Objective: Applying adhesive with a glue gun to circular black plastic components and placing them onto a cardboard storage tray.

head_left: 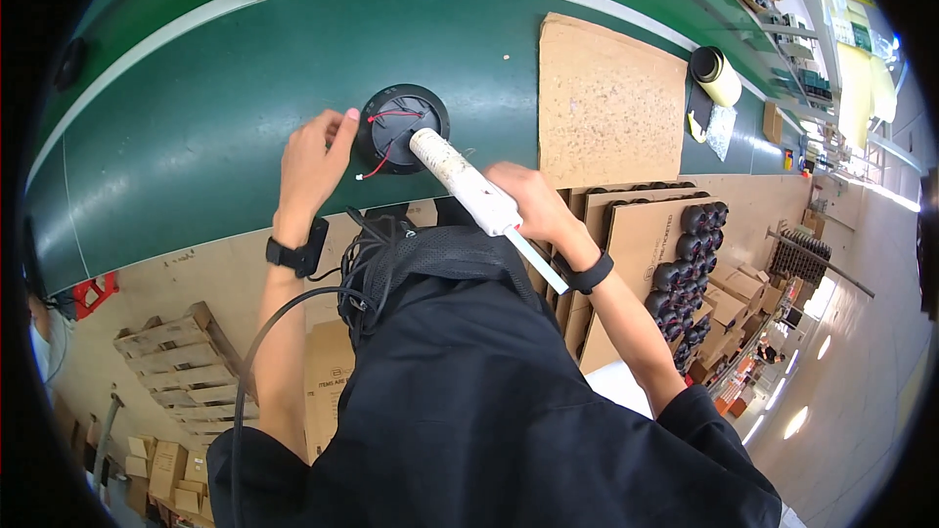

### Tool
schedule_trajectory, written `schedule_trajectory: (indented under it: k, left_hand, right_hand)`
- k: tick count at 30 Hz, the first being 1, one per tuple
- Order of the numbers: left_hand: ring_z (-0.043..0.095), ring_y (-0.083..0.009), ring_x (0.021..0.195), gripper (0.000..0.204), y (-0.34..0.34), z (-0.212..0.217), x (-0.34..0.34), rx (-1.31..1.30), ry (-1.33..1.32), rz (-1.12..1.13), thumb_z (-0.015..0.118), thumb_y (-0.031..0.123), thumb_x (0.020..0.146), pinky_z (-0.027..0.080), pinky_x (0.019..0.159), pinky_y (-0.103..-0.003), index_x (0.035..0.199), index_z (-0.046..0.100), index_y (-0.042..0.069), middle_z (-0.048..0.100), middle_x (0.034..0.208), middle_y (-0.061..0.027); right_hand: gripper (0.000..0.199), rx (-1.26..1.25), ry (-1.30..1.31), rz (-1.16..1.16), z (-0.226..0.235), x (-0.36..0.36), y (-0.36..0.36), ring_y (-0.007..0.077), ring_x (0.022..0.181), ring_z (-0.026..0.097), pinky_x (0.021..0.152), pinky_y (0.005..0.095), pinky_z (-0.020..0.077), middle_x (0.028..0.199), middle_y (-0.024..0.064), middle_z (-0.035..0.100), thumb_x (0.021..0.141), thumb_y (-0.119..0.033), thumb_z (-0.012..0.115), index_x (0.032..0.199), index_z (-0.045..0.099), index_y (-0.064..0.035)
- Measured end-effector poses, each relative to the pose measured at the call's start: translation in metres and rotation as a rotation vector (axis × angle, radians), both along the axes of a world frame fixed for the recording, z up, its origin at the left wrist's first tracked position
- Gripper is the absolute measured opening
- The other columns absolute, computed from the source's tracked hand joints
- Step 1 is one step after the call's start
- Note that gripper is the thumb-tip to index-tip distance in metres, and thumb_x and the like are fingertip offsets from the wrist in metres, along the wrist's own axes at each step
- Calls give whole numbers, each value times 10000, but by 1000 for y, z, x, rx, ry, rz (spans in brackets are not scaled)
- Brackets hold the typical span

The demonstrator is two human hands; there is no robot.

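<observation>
The right hand [528,198] is wrapped around a white caulk gun [471,188]. The left hand [318,156], half open and empty, is by a round black dish [401,129] with red wires [379,167]. The dish sits on the green counter [215,117], under the gun's front end.

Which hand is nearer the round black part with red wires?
Left. The left hand is just left of the round black part; the right hand is farther off, to its lower right, holding the white tubular dispensing gun.
</observation>
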State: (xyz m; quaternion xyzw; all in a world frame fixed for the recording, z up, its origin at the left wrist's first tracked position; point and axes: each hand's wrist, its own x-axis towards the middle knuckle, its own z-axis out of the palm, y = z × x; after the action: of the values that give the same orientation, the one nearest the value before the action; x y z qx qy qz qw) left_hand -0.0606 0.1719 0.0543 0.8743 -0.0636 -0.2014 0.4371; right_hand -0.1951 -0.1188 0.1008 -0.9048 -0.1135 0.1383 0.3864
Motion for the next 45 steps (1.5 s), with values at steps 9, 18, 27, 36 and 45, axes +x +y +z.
schedule_trajectory:
  k: [9,18,27,36,45]
  left_hand:
    - [609,-330,599,320,1,51,-3,198,35,-521,643,302,932,462,588,-406,846,695,-2,651,691,-182]
    - [566,-355,594,307,-35,21,31,40,-162,-327,602,263,969,422,576,-436,846,661,-13,609,669,-188]
    - [495,-298,537,321,-36,14,33,-7,-129,-279,612,260,969,387,549,-418,820,643,-23,560,622,-172]
    - [428,-153,516,309,-4,26,26,-56,-24,-315,618,216,966,339,510,-344,792,632,-39,523,575,-98]
    - [358,-72,489,241,23,19,0,-40,168,-292,661,155,916,284,467,-307,781,631,-42,457,531,-19]
  right_hand:
    - [329,-78,-20,137,6,13,-3,349,818,606,660,434,496,793,115,599,674,-279,742,852,584,-52]
    - [341,-125,-19,215,2,25,5,337,810,607,639,433,494,775,103,585,691,-318,732,839,563,-60]
    - [327,-205,-25,183,5,23,12,329,794,627,621,438,502,763,91,603,704,-324,755,829,580,-77]
    - [330,-198,4,185,7,25,9,327,791,635,625,448,495,757,100,615,698,-323,756,829,587,-71]
    - [352,-217,13,182,10,28,6,331,780,640,621,443,494,762,102,622,669,-324,764,839,597,-66]
